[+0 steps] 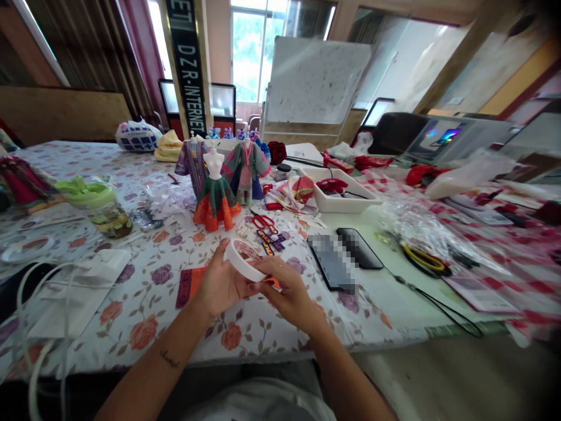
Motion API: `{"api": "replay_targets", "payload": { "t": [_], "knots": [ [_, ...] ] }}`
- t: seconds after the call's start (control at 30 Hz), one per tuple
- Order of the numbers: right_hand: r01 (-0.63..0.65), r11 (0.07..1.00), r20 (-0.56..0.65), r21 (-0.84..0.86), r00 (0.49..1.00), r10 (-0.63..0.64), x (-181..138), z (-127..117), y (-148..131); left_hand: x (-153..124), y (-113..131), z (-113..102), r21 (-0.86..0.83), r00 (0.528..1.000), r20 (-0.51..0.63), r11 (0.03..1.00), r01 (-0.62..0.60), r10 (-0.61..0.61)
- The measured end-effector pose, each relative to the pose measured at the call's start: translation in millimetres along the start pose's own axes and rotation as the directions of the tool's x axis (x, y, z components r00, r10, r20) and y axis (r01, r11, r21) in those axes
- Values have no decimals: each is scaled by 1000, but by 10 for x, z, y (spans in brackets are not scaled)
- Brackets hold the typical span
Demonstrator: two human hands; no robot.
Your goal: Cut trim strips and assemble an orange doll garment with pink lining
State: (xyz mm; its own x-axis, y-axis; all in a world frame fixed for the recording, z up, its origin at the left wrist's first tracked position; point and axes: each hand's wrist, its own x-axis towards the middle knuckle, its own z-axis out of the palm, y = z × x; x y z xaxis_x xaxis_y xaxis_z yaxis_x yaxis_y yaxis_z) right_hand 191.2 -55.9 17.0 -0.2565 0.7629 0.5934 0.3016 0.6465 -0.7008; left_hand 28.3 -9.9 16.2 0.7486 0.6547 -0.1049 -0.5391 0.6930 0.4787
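Observation:
A roll of white tape (245,266) is held between my two hands above the flowered tablecloth. My left hand (219,285) grips its left side, thumb at the top edge. On the right side, the fingers of my right hand (287,290) are closed at the roll's lower edge. Beneath my hands lies an orange and purple piece of fabric (187,286), partly covered by them. Just beyond are red-handled scissors (263,222) and small dark patterned strips (270,240). A small dress form in a green and orange skirt (216,204) stands behind these.
Two phones (360,248) lie to the right, before a white tray (346,202). At left are a green-lidded jar (103,207) and a white power strip (83,289) with cables. Clear plastic bags (421,225) and yellow-handled scissors (423,259) lie farther right.

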Motion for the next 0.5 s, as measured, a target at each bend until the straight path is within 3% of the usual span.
{"api": "replay_targets", "payload": {
  "t": [0.07, 0.13, 0.2, 0.3, 0.4, 0.5],
  "knots": [
    [-27, 1000, -5, -3, 1000, 27, -1, -3, -12, 23, -5, -9, 79, 998, -31, 996, -51, 53],
    [-58, 998, -12, -14, 998, 58, -13, -5, -18, 49, -4, -27, 205, 965, -120, 957, -204, 232],
    [-75, 996, -15, -42, 997, 75, -34, -3, -14, 57, 1, -55, 413, 864, -191, 836, -360, 466],
    [-54, 992, -8, -116, 999, 53, -66, 11, 0, 14, 6, -94, 748, 684, -155, 537, -391, 713],
    [-13, 977, -1, -213, 1000, 13, -65, 30, -4, -69, -13, -97, 907, 560, -66, 284, -312, 826],
    [49, 966, 20, -254, 999, -46, -18, 49, -39, -137, -65, -73, 953, 473, 11, 134, -271, 881]
  ]
}}
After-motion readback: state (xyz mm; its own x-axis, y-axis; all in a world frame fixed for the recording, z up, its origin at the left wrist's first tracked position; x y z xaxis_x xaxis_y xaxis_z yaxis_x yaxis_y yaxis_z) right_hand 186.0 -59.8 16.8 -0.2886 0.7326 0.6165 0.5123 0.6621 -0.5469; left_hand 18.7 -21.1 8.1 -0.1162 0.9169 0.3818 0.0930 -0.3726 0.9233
